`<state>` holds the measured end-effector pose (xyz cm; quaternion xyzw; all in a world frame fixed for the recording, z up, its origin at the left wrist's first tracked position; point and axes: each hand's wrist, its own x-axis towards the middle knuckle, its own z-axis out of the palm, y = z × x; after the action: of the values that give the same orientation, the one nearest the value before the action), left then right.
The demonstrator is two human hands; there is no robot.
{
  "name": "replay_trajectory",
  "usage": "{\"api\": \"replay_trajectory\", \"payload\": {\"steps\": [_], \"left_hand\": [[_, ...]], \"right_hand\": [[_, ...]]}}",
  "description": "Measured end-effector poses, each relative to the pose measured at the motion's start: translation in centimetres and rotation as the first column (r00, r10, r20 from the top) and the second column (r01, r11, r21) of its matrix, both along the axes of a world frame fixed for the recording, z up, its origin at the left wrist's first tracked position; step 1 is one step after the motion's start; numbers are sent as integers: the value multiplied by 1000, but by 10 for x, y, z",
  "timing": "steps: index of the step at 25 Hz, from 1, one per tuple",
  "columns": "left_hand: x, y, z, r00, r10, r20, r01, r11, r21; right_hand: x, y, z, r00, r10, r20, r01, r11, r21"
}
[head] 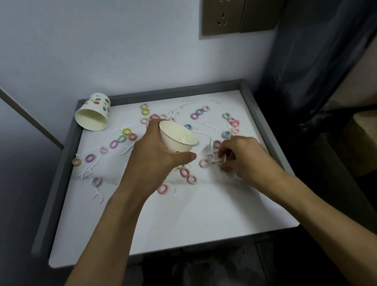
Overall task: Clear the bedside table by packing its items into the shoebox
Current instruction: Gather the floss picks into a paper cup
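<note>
Head view. A grey-rimmed bedside table (55, 187) with a white top stands against a pale wall, seen from above. The left hand (154, 155) reaches over the middle of the top and grips a small cream paper cup (177, 135). Its fingers and thumb are curled round the cup's wall, and the cup is tilted with its mouth turned to the right and towards the near edge. The right hand (245, 158) hovers low over the right half of the top, just right of the cup, with its fingertips drawn together on a thin white plastic floss pick (218, 160); the grip is partly blurred. Small pastel rings (89, 158) in pink, purple, blue, green and yellow lie scattered across the far half of the top. Loose white floss picks (97, 195) lie among them. A second paper cup (92, 113), printed with a coloured pattern, lies on its side in the far left corner, mouth towards the near side. A bronze wall socket (224, 8) sits on the wall above, and a dark curtain (324, 47) hangs at the right
</note>
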<state>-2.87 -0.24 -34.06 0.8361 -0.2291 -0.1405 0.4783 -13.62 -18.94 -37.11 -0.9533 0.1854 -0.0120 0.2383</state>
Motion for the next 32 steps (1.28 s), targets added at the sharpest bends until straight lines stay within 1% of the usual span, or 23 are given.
{"api": "replay_trajectory", "payload": {"steps": [4, 7, 10, 13, 14, 18, 21, 24, 27, 30, 32], "left_hand": [[2, -1, -1, 1000, 3, -11, -3, 1000, -16], [2, -4, -2, 1000, -5, -12, 5, 1000, -13], [3, -5, -2, 1000, -12, -20, 12, 1000, -9], [3, -3, 0, 999, -4, -32, 4, 1000, -21], [3, -2, 0, 999, -6, -33, 5, 1000, -21], [3, -2, 1, 999, -17, -30, 16, 1000, -18], [4, -3, 2, 999, -16, -31, 15, 1000, -16], [1, -3, 4, 1000, -16, -23, 15, 1000, -7], [1, -3, 4, 1000, -15, -8, 15, 1000, 6], [2, -2, 4, 1000, -3, -12, 3, 1000, 20], [3, -2, 4, 1000, -8, -12, 8, 1000, 24]], "right_hand": [[-2, -7, 5, 992, -83, 95, 79, 996, 43], [0, -13, 10, 989, -116, 96, 104, 987, 118], [2, -20, 12, 979, -151, 139, 128, 978, 163], [3, -31, 12, 950, -260, 173, 206, 938, 280], [3, -35, 11, 944, -278, 175, 221, 932, 288], [1, -43, 6, 954, -255, 156, 216, 949, 231], [-3, -46, 3, 953, -256, 160, 219, 951, 217], [-4, -52, 0, 952, -265, 150, 240, 957, 164], [2, -51, 0, 943, -257, 211, 252, 966, 50], [9, -42, 3, 950, -137, 281, 175, 978, -113], [12, -33, 2, 954, -91, 286, 143, 976, -166]]}}
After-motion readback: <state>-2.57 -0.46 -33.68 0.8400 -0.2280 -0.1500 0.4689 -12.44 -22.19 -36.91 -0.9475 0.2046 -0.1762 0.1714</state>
